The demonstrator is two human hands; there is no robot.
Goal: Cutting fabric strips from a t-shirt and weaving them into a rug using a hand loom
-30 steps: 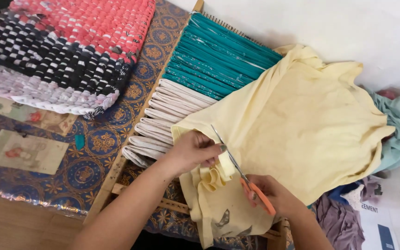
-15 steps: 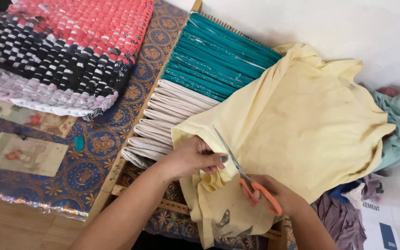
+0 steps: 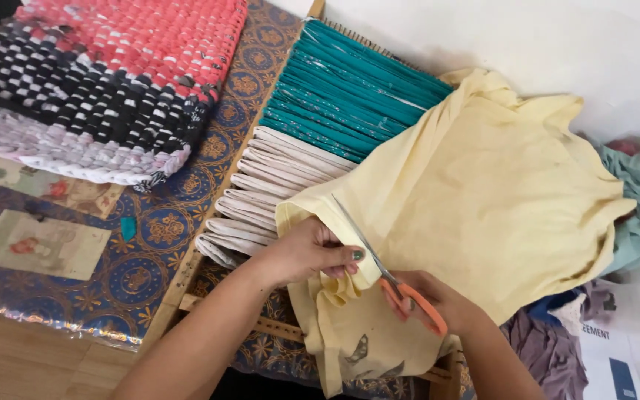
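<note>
Both hands on pale yellow cloth: left hand gripping, right hand with orange-handled scissors.

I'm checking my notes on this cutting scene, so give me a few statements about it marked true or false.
1. The right hand holds orange-handled scissors. True.
2. The left hand grips the pale yellow cloth. True.
3. The cloth being cut is teal. False: it is pale yellow; the teal strips are stretched on the wooden frame.
4. The woven mat lies under the scissors. False: it lies apart, at the upper left.
</note>
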